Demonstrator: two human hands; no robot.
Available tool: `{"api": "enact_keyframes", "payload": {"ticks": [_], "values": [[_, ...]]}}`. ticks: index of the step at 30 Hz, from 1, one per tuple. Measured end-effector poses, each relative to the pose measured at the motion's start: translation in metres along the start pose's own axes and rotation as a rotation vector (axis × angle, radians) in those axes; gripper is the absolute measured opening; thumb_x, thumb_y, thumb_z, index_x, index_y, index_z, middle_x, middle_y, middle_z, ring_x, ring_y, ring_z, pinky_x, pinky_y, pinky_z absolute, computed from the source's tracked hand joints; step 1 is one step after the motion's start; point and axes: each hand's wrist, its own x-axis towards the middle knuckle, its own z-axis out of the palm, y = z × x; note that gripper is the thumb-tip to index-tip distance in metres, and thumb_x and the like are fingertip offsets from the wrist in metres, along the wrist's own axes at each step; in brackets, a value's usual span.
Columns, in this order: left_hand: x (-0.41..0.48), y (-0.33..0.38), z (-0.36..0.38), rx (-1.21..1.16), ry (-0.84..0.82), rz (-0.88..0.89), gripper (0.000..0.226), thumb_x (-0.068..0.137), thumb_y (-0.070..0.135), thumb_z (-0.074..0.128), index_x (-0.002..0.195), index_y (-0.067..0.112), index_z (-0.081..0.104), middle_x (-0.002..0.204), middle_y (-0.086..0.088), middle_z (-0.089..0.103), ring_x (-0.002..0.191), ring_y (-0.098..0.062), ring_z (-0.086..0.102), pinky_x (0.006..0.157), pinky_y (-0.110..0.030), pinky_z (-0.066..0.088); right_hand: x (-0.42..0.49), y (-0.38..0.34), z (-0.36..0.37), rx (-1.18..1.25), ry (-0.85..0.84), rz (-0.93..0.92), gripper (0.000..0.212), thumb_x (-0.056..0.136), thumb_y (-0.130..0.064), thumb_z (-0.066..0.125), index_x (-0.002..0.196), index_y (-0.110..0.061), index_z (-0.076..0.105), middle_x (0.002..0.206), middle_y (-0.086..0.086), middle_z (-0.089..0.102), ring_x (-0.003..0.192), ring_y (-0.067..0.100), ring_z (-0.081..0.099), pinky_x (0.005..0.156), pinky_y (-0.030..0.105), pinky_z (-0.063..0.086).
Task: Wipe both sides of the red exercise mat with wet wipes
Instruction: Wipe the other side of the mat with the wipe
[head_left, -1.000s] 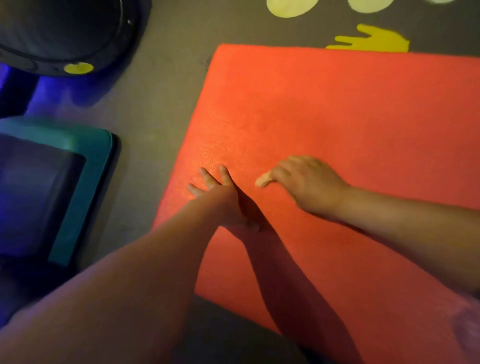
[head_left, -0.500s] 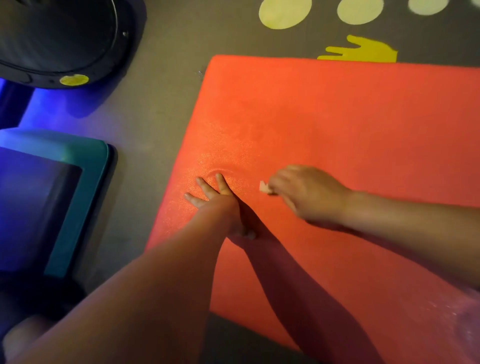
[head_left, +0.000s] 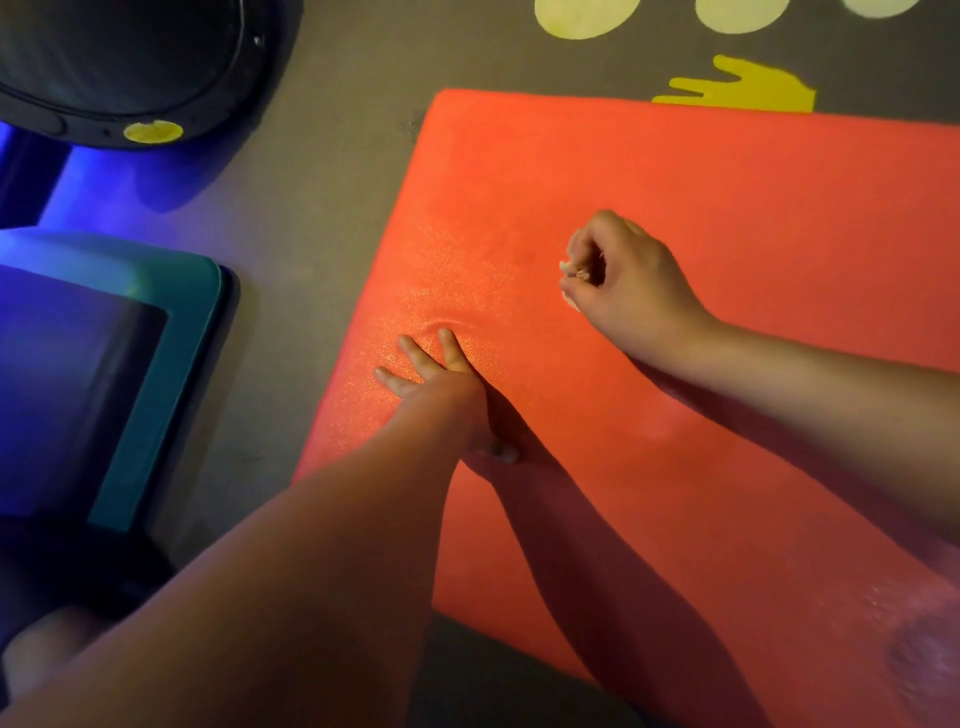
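The red exercise mat (head_left: 727, 218) lies flat on the grey floor and fills the right half of the view. My left hand (head_left: 441, 384) presses flat on the mat near its left edge, fingers spread, denting the foam. My right hand (head_left: 628, 280) hovers over the mat's middle, fingers curled round a small crumpled wet wipe (head_left: 574, 267) that shows pale at the fingertips.
A teal-edged block (head_left: 156, 374) lit blue sits on the floor to the left. A black round object (head_left: 130, 67) with a yellow sticker stands at the top left. Yellow dots and a yellow hand print (head_left: 743, 88) mark the floor beyond the mat.
My right hand has lifted off the mat and moved up and to the right, bunching the wipe in its fingers. My left hand stays pressed in place.
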Motion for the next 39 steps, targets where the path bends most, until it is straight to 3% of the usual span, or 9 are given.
{"api": "enact_keyframes", "payload": {"ticks": [3,6,9,18,24,28,31,35,39], "values": [[-0.001,0.000,-0.001,-0.005,0.000,0.003,0.168,0.056,0.060,0.093,0.141,0.024,-0.047,0.154,-0.022,-0.046,0.143,-0.063,-0.021,0.112,-0.074,0.027,0.002,0.004,0.000,0.000,-0.081,0.092,0.031,0.083,-0.011,0.073,0.109,-0.016,0.056,0.081,-0.004,0.061,0.073,0.014,0.059,0.070,0.031,0.046],[0.000,0.000,-0.003,-0.003,-0.009,0.001,0.168,0.055,0.061,0.093,0.140,0.024,-0.047,0.153,-0.022,-0.046,0.143,-0.063,-0.021,0.113,-0.074,0.026,-0.003,0.024,-0.001,-0.204,-0.157,0.053,0.011,0.087,-0.019,0.073,0.090,-0.013,0.064,0.085,-0.003,0.057,0.081,0.019,0.056,0.069,0.031,0.037],[0.001,0.001,-0.002,-0.008,-0.002,-0.011,0.168,0.053,0.063,0.093,0.132,0.025,-0.051,0.154,-0.021,-0.046,0.143,-0.063,-0.021,0.112,-0.075,0.025,-0.008,0.038,-0.009,-0.461,-0.149,-0.084,0.017,0.086,-0.027,0.075,0.088,-0.012,0.067,0.092,0.005,0.056,0.088,0.030,0.057,0.066,0.031,0.037],[0.002,0.003,-0.002,0.021,0.009,-0.030,0.165,0.054,0.066,0.091,0.122,0.020,-0.052,0.154,-0.026,-0.044,0.143,-0.065,-0.018,0.115,-0.074,0.022,-0.002,0.033,0.002,-0.302,-0.252,-0.055,0.020,0.098,-0.029,0.060,0.100,-0.011,0.069,0.088,0.004,0.070,0.093,0.023,0.061,0.085,0.035,0.045],[0.003,0.002,-0.001,-0.006,0.004,-0.033,0.166,0.052,0.063,0.093,0.121,0.023,-0.052,0.153,-0.023,-0.046,0.144,-0.062,-0.021,0.114,-0.072,0.026,-0.021,0.033,-0.003,-0.311,-0.403,-0.088,0.012,0.091,-0.006,0.068,0.102,-0.003,0.072,0.103,0.005,0.051,0.085,0.014,0.059,0.074,0.007,0.037],[0.001,0.002,-0.002,-0.003,0.004,-0.029,0.165,0.054,0.063,0.093,0.122,0.022,-0.052,0.153,-0.023,-0.046,0.143,-0.063,-0.021,0.114,-0.072,0.025,-0.004,0.037,-0.009,-0.376,-0.464,-0.254,0.006,0.089,-0.001,0.067,0.090,-0.006,0.069,0.098,0.010,0.059,0.083,0.027,0.064,0.071,0.034,0.051],[0.001,0.003,-0.004,0.023,-0.001,-0.021,0.163,0.055,0.067,0.090,0.120,0.019,-0.052,0.153,-0.026,-0.045,0.142,-0.065,-0.019,0.116,-0.071,0.022,0.048,0.055,-0.023,-0.522,-0.265,-0.265,0.017,0.088,-0.010,0.057,0.094,-0.003,0.071,0.093,0.021,0.062,0.086,0.038,0.061,0.073,0.043,0.050],[0.000,0.003,-0.003,0.011,-0.004,-0.032,0.165,0.053,0.065,0.091,0.121,0.021,-0.052,0.153,-0.025,-0.045,0.143,-0.065,-0.019,0.115,-0.073,0.023,0.079,0.060,-0.027,-0.626,-0.023,0.082,0.021,0.089,-0.009,0.052,0.096,-0.001,0.071,0.097,0.025,0.061,0.093,0.042,0.059,0.074,0.040,0.041],[0.002,0.002,-0.002,-0.020,0.007,-0.030,0.169,0.050,0.062,0.094,0.124,0.023,-0.052,0.153,-0.022,-0.047,0.143,-0.063,-0.020,0.112,-0.074,0.026,0.010,0.023,0.022,-0.375,-0.287,-0.282,0.016,0.084,-0.002,0.055,0.088,-0.005,0.070,0.087,0.018,0.061,0.081,0.035,0.060,0.066,0.038,0.046]]}}
